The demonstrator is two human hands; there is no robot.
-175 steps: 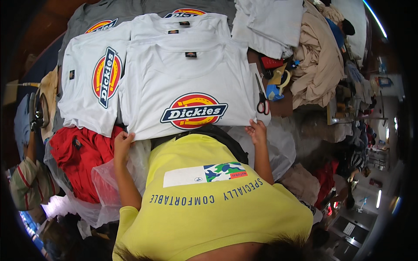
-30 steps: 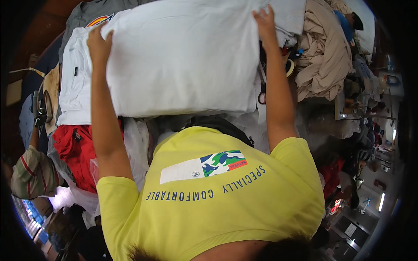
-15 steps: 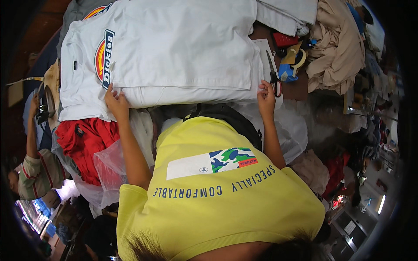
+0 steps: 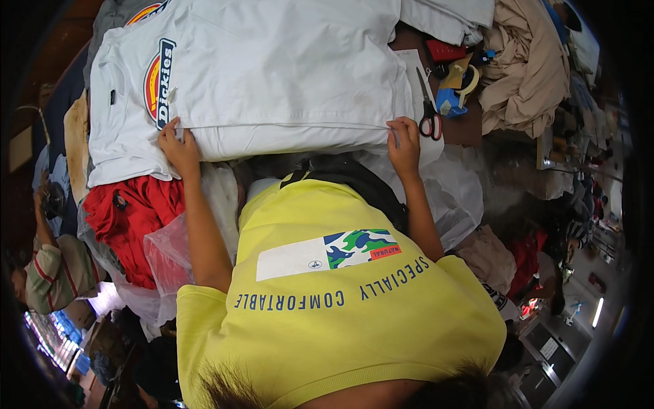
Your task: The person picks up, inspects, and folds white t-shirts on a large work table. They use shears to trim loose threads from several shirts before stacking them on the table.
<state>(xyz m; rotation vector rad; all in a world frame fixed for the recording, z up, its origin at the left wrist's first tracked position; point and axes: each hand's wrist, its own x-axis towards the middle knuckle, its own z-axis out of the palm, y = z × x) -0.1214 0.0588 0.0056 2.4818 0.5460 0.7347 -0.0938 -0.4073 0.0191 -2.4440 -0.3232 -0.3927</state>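
A white T-shirt (image 4: 272, 68) lies plain side up on the table, its near edge doubled over into a fold. My left hand (image 4: 178, 144) grips that folded edge at its left end, beside another white shirt with a round red and yellow logo (image 4: 129, 102). At the fold's right end, my right hand (image 4: 406, 144) pinches the cloth, close to a pair of scissors (image 4: 428, 109). My yellow shirt fills the lower middle of the view.
A red garment (image 4: 133, 218) and clear plastic bags (image 4: 167, 259) lie at the lower left. Beige clothes (image 4: 524, 68) are heaped at the upper right, next to a roll of tape (image 4: 462, 76). A person in a striped sleeve (image 4: 58, 269) sits at the far left.
The white shirt was lifted off the table, turned logo side down and laid back. Both hands came back toward me and now hold its folded near edge.
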